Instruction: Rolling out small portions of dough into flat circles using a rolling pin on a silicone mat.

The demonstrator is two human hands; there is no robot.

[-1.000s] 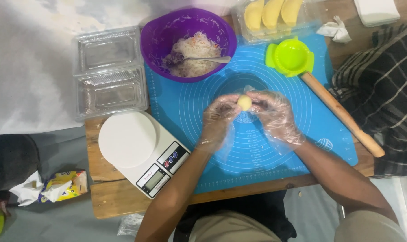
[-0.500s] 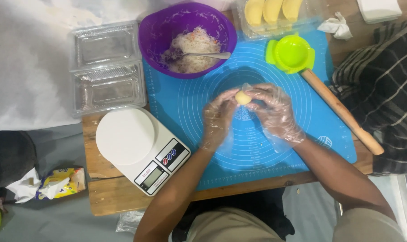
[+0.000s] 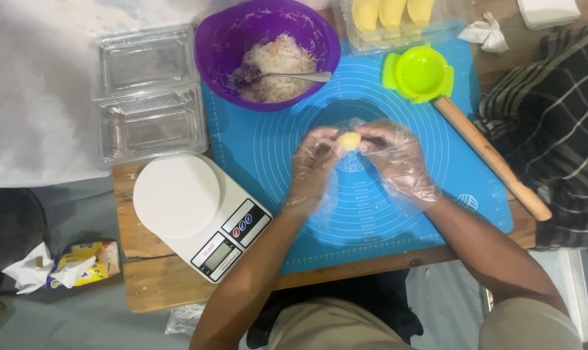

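Left hand (image 3: 314,167) and right hand (image 3: 399,160), both in thin clear plastic gloves, are brought together above the blue silicone mat (image 3: 397,214). Fingertips of both are pinched on a small pale yellow dough ball (image 3: 349,140), held just off the mat's centre rings.

Dough ball: judged light, soft, easily dented; gloves likely slick against it. Best taken by fingertips around its sides, with gentle pressure.

Surroundings: purple bowl (image 3: 224,40) of shredded white filling with a metal spoon (image 3: 292,76) lies beyond the hands on the mat's far edge. Green dumpling press (image 3: 418,73) far right, touching the wooden rolling pin (image 3: 491,157) that runs along the mat's right side. White kitchen scale (image 3: 198,214) near the left forearm. Empty clear plastic containers (image 3: 148,94) further left. Wooden surface (image 3: 130,233) beneath. Nothing stands between hands and mat.
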